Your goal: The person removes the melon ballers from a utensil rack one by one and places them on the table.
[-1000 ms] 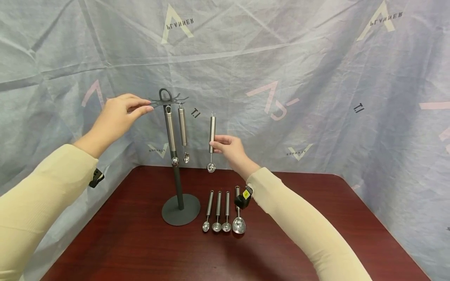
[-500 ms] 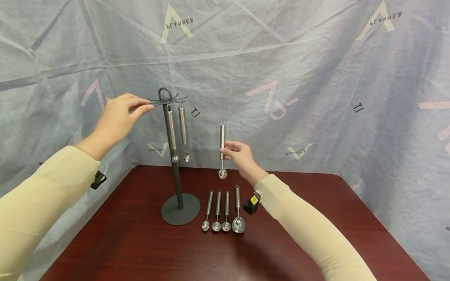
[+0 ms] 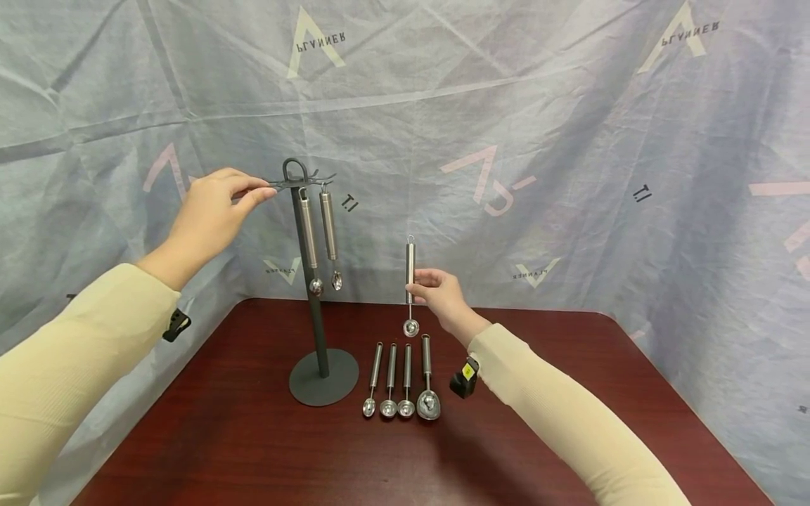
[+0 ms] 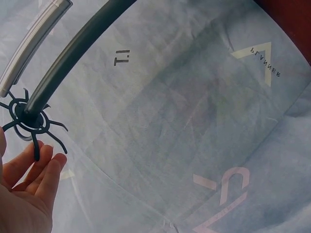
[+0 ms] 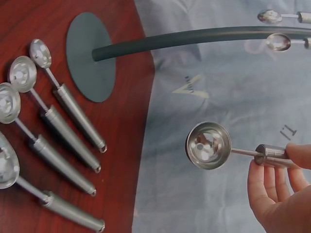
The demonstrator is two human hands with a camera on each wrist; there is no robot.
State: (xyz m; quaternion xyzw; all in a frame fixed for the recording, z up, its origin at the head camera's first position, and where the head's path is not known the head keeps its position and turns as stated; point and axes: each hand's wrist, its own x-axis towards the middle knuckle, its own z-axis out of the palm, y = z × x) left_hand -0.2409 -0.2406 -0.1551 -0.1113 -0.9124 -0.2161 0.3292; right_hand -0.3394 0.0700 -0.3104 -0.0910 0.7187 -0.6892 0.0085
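My left hand [image 3: 211, 214] pinches one hook arm at the top of a dark grey utensil stand [image 3: 319, 330]. Two steel scoops hang from other hooks, a front scoop [image 3: 308, 235] and a right-hand scoop [image 3: 328, 228]. To the right of the stand, my right hand [image 3: 448, 301] grips a steel melon baller [image 3: 410, 260] by the lower part of its handle. It is upright, hanging loop up and bowl down, above the table. In the right wrist view, its round bowl [image 5: 209, 145] faces the camera, while the fingers cover most of the handle.
Several steel scoops lie in a row on the dark red table [image 3: 538, 422], right of the stand's round base [image 3: 316, 393]. The rightmost, a large oval scoop [image 3: 428, 405], has the biggest bowl. A grey printed cloth [image 3: 569, 140] hangs behind the table.
My right hand has carried the melon baller rightward and down, away from the stand. The left hand has kept its pinch on the hook arm.
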